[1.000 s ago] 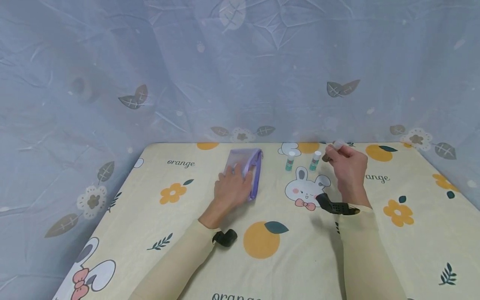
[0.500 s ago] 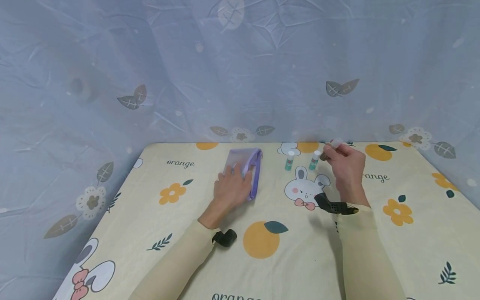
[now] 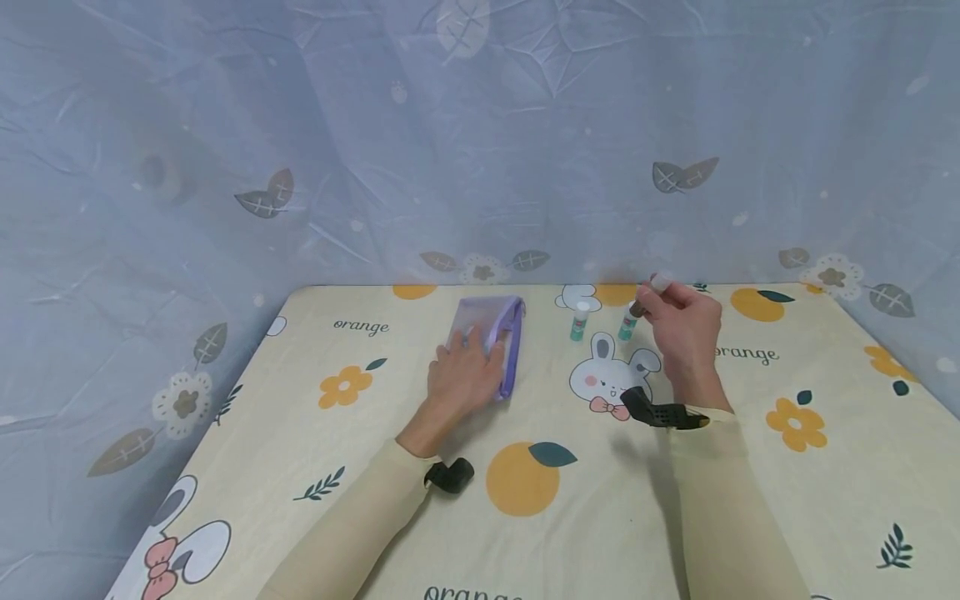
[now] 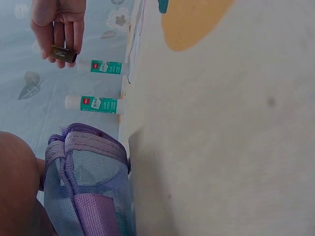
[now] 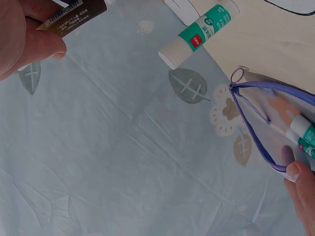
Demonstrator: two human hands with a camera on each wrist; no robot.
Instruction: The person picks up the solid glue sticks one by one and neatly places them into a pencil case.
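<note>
My left hand (image 3: 467,375) holds a purple mesh zipper pouch (image 3: 487,312) at its mouth. In the right wrist view the thumb lies on the zipper edge of the open pouch (image 5: 266,88), and green-and-white glue sticks (image 5: 301,127) show inside. Above the table my right hand (image 3: 686,329) pinches a small eraser (image 5: 74,17) with a white end and a brown printed sleeve. Two glue sticks stand upright to the right of the pouch: one glue stick (image 3: 578,325) nearer to it, the other glue stick (image 3: 626,327) beside the right hand, partly covered by the eraser.
A cream tablecloth (image 3: 600,517) printed with oranges, flowers and rabbits covers the table. Behind the table's far edge hangs a blue-grey curtain (image 3: 480,167). Each wrist wears a black camera mount.
My right hand has moved left with the eraser, closer to the right glue stick. The left hand and the pouch have stayed in place.
</note>
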